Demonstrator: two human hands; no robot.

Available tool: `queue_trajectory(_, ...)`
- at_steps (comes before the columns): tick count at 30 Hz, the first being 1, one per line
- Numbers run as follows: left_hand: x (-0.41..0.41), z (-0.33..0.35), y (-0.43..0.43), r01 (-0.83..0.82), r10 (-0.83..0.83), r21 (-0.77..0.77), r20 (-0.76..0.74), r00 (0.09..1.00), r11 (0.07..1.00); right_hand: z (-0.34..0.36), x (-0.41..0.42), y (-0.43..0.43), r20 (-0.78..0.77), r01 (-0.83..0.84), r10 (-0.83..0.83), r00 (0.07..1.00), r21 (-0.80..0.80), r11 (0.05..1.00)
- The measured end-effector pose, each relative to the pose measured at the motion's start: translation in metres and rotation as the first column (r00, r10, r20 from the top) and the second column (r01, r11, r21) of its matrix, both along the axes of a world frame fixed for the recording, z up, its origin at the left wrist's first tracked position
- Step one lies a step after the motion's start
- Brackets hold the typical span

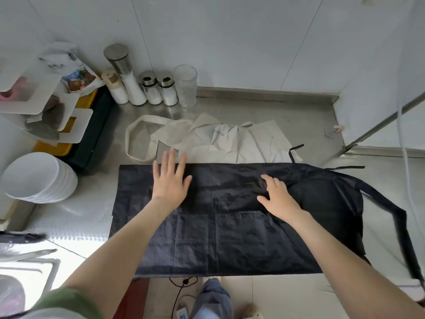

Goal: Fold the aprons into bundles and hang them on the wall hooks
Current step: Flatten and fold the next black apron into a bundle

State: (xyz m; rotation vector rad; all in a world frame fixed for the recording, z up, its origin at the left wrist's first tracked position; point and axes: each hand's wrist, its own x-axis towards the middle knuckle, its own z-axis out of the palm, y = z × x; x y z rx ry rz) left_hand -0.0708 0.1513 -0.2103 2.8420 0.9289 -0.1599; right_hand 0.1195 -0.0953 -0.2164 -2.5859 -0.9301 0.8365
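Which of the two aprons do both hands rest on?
The black apron, spread flat at the near edge, under the left hand and right hand. The beige apron lies crumpled behind it.

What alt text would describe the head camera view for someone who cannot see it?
A person's left hand and right hand rest on a black apron spread over a steel counter; a beige apron lies crumpled behind it.

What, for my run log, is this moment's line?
black apron laid out | left hand pressing it | right hand touching it | beige apron behind
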Motion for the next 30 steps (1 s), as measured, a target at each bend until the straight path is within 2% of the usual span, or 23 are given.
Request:
queue_trajectory(2, 0.021, -0.002, -0.030, 0.280, -0.270, -0.104, 0.100, 0.958, 0.954, 0.002, 0.003, -0.013, 0.076, -0.024, 0.025, 0.997, -0.023, 0.999)
queue_trajectory(4, 0.040, -0.004, -0.060, 0.506, -0.502, -0.200, 0.074, 0.861, 0.839, 0.006, 0.008, -0.029, 0.079, -0.086, 0.093, 0.993, -0.082, 0.993)
queue_trajectory(5, 0.048, -0.007, -0.070, 0.544, -0.558, -0.260, 0.024, 0.830, 0.798, 0.010, 0.010, -0.036, 0.037, -0.120, 0.124, 0.992, -0.103, 0.987)
queue_trajectory(8, 0.062, -0.017, -0.085, 0.421, -0.543, -0.443, -0.192, 0.818, 0.791, 0.020, 0.012, -0.056, -0.044, -0.270, 0.266, 0.963, -0.194, 0.943)
queue_trajectory(10, 0.064, -0.022, -0.083, 0.420, -0.550, -0.407, -0.287, 0.784, 0.811, 0.021, 0.009, -0.065, -0.007, -0.335, 0.343, 0.939, -0.239, 0.912)
queue_trajectory(14, 0.070, -0.022, -0.086, 0.439, -0.562, -0.370, -0.363, 0.743, 0.819, 0.017, 0.013, -0.094, 0.161, -0.326, 0.383, 0.910, -0.293, 0.899)
queue_trajectory(17, 0.072, -0.018, -0.089, 0.424, -0.557, -0.377, -0.390, 0.733, 0.823, 0.017, 0.022, -0.119, 0.304, -0.181, 0.320, 0.897, -0.406, 0.896)
queue_trajectory(20, 0.073, -0.017, -0.090, 0.411, -0.548, -0.377, -0.410, 0.729, 0.830, 0.022, 0.033, -0.145, 0.397, 0.056, 0.187, 0.899, -0.527, 0.848)
queue_trajectory(23, 0.075, -0.015, -0.092, 0.395, -0.540, -0.383, -0.433, 0.721, 0.835, 0.030, 0.038, -0.169, 0.475, 0.233, 0.065, 0.878, -0.540, 0.809)
queue_trajectory(27, 0.077, -0.011, -0.095, 0.368, -0.528, -0.395, -0.459, 0.714, 0.842, 0.033, 0.039, -0.185, 0.521, 0.371, -0.081, 0.850, -0.482, 0.794)
queue_trajectory(30, 0.080, -0.009, -0.098, 0.362, -0.524, -0.394, -0.469, 0.711, 0.845, 0.029, 0.044, -0.198, 0.465, 0.550, -0.396, 0.792, -0.262, 0.793)
